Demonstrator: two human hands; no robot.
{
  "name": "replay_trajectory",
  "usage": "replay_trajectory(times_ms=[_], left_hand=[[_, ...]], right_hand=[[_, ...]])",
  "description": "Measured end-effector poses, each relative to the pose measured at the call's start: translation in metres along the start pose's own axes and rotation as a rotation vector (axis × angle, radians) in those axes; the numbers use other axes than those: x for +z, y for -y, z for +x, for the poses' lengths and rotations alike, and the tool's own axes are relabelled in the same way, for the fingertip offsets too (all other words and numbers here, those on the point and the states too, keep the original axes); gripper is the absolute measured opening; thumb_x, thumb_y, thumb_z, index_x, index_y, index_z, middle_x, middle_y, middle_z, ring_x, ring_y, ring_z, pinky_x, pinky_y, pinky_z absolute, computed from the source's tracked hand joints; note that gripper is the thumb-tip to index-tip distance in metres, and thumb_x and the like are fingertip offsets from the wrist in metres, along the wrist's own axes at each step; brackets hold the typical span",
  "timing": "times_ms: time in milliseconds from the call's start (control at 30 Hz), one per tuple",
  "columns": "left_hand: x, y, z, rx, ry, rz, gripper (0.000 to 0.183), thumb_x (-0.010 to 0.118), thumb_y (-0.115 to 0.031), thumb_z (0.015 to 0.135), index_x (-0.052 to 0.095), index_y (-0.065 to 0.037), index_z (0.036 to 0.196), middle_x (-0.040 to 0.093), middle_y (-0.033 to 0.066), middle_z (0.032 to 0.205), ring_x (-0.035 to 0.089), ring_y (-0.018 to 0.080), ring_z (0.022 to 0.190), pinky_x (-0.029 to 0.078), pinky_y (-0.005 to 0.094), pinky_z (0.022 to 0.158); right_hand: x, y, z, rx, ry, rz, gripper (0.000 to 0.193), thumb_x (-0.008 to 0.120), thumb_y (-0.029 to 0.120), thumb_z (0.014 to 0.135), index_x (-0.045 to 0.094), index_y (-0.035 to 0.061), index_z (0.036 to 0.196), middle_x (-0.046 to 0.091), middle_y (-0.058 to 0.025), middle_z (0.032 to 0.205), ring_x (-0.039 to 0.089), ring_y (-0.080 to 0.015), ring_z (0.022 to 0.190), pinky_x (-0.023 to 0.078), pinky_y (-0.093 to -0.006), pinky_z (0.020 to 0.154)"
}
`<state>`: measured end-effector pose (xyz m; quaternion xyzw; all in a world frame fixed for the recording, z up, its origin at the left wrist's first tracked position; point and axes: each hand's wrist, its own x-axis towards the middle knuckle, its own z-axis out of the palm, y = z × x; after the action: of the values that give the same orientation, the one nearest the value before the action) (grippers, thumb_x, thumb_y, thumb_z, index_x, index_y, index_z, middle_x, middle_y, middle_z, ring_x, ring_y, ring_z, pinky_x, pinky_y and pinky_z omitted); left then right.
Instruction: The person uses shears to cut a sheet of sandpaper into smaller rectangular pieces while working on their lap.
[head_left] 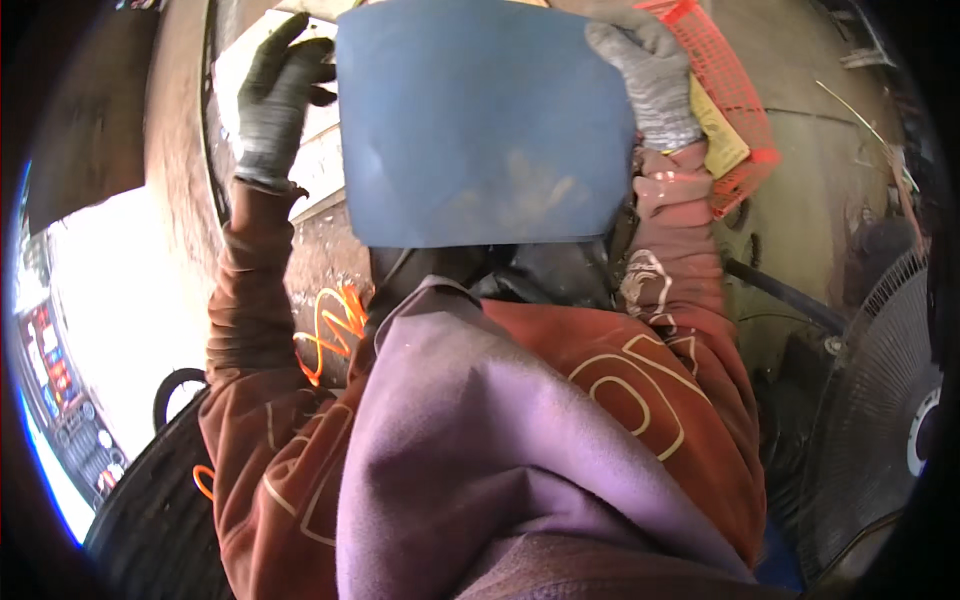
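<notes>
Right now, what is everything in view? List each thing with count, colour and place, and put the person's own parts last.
Translucent sheet: one, blue, top centre, held up by both hands at its upper corners.
Mesh basket: one, orange-red, upper right, behind the right hand.
Yellow flat piece: one, yellow, against the mesh basket.
Fan: one, dark wire guard, lower right edge.
Tyre: one, black, lower left.
Purple cloth: one, purple, lower centre, over the chest.
Sleeves: two, rust-brown with pale line pattern, left and right of centre.
Left hand: one, dark grey glove, at the sheet's left edge.
Right hand: one, grey knit glove, gripping the sheet's upper right corner.
</notes>
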<state>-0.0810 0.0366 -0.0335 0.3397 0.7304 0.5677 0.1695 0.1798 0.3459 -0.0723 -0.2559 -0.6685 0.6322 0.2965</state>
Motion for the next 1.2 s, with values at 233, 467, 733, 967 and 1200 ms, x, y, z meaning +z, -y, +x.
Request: replay_trajectory(times_ms=[233,467,733,967,1200], left_hand=[[-0.026,-0.011,-0.081,0.326,0.336,0.61,0.081,0.063,-0.002,0.084,0.041,-0.005,0.161,0.058,0.0222,0.149,0.055,0.0383,0.139,0.046,0.0471,0.116],[0.005,-0.05,-0.071,-0.458,0.12,-0.159,0.049,0.073,-0.028,0.099,0.066,0.006,0.133,0.076,0.012,0.108,0.071,0.0183,0.095,0.056,0.0323,0.088],[0.023,-0.06,-0.069,-0.377,0.059,-0.172,0.025,0.075,-0.012,0.094,0.07,0.002,0.115,0.075,0.0081,0.102,0.07,0.0147,0.091,0.058,0.0286,0.083],[0.018,-0.072,-0.106,-0.348,0.053,-0.186,0.026,0.073,-0.01,0.093,0.07,0.002,0.115,0.074,0.0069,0.1,0.07,0.0144,0.088,0.058,0.0285,0.081],[0.01,-0.063,-0.089,-0.307,0.021,-0.167,0.027,0.072,-0.009,0.091,0.07,0.002,0.116,0.073,0.0056,0.097,0.069,0.014,0.085,0.058,0.0284,0.078]], right_hand=[[0.01,0.016,-0.003,0.032,0.01,0.1,0.019,0.077,0.003,0.095,0.076,0.0025,0.114,0.075,-0.0002,0.099,0.069,-0.0085,0.089,0.056,-0.0242,0.085],[-0.002,0.012,0.006,-0.01,0.117,-0.147,0.04,0.081,0.024,0.095,0.072,0.0021,0.127,0.075,-0.005,0.115,0.068,-0.0117,0.103,0.056,-0.0281,0.093],[0.042,0.108,-0.027,-0.037,0.364,0.455,0.046,0.059,0.032,0.109,0.057,0.0048,0.146,0.071,-0.0083,0.122,0.067,-0.0168,0.107,0.054,-0.0316,0.097],[0.144,0.109,-0.07,-0.764,0.262,-0.545,0.099,0.091,0.062,0.071,0.059,0.0011,0.142,0.061,-0.0246,0.133,0.059,-0.0411,0.128,0.047,-0.0479,0.112],[0.122,0.139,-0.038,-0.412,0.547,-0.121,0.091,0.087,0.047,0.084,0.048,-0.0009,0.152,0.055,-0.0243,0.148,0.052,-0.0364,0.141,0.043,-0.0429,0.118]])
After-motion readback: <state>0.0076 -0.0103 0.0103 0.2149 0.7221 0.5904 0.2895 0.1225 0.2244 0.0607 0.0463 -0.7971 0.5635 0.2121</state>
